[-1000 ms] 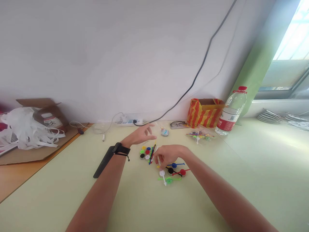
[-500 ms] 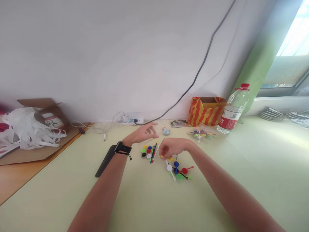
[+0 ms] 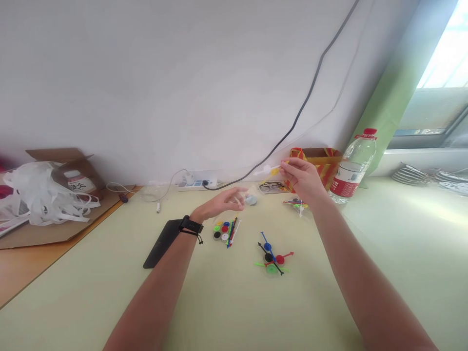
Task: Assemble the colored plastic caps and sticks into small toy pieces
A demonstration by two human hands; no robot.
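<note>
My right hand (image 3: pixel 302 176) is raised at the right, fingers pinched on a yellow arrow spinner (image 3: pixel 275 171) and a white arrow spinner (image 3: pixel 266 168). To its left, my left hand (image 3: pixel 228 201) curls its fingers around the edge of a clear plastic bag (image 3: pixel 255 193), which is hard to make out. Below them on the table lie a blue arrow spinner (image 3: pixel 267 246), a black one (image 3: pixel 268 257), a red one (image 3: pixel 280 259) and a green one (image 3: pixel 271 269), overlapping. Nearer my left hand, a packet of coloured discs and arrows (image 3: pixel 224 230) rests flat.
Behind my right hand stands a striped bag (image 3: pixel 331 170), beside a large water bottle (image 3: pixel 351 170). Eyeglasses (image 3: pixel 272 186) and another packet of spinners (image 3: pixel 298 207) lie nearby. A black phone-like slab (image 3: pixel 161 246) is under my left forearm. At far left sits a cardboard box (image 3: pixel 44 239).
My right hand has lifted the yellow and white spinners from the pile, up and to the right. My left hand has shifted slightly right, its fingers closing on the clear bag.
</note>
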